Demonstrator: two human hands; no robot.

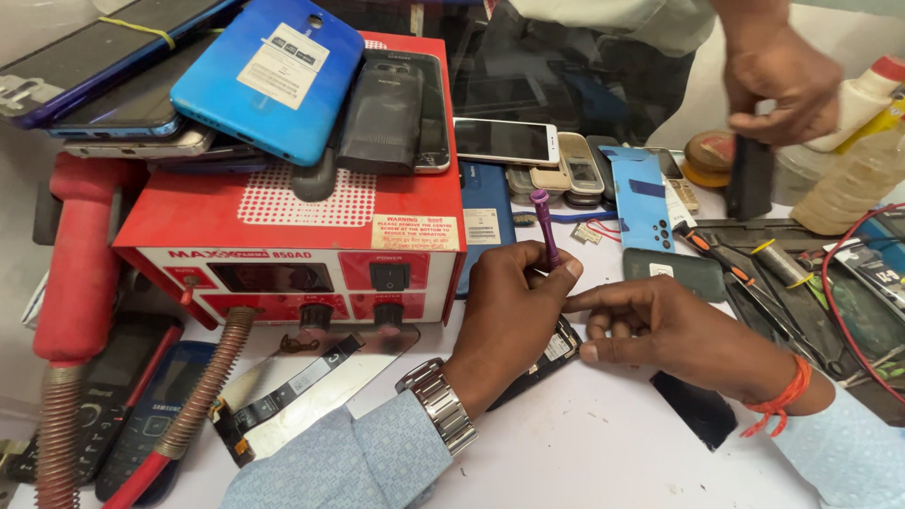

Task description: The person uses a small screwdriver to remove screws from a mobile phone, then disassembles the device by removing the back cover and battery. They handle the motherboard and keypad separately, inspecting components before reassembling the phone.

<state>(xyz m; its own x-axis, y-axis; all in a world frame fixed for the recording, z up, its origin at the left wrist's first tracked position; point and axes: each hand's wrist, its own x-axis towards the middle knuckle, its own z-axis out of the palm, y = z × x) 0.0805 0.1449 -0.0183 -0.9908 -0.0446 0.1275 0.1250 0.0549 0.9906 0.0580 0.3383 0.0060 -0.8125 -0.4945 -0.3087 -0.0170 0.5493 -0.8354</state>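
Observation:
My left hand (514, 316), with a metal wristwatch (438, 405), grips a small purple screwdriver (544, 224) upright, its tip down on an opened dark phone (550, 356) lying on the white table (566, 452). My right hand (665, 325), with an orange thread on the wrist, rests beside it and steadies the phone with thumb and forefinger. Much of the phone is hidden under my hands.
A red hot-air station (292, 236) with a hose (203, 401) stands at left, phones stacked on it. More phones, a blue back cover (646, 203), screwdrivers and tweezers lie behind and right. Another person's hand (778, 80) holds a black object near bottles (853, 174).

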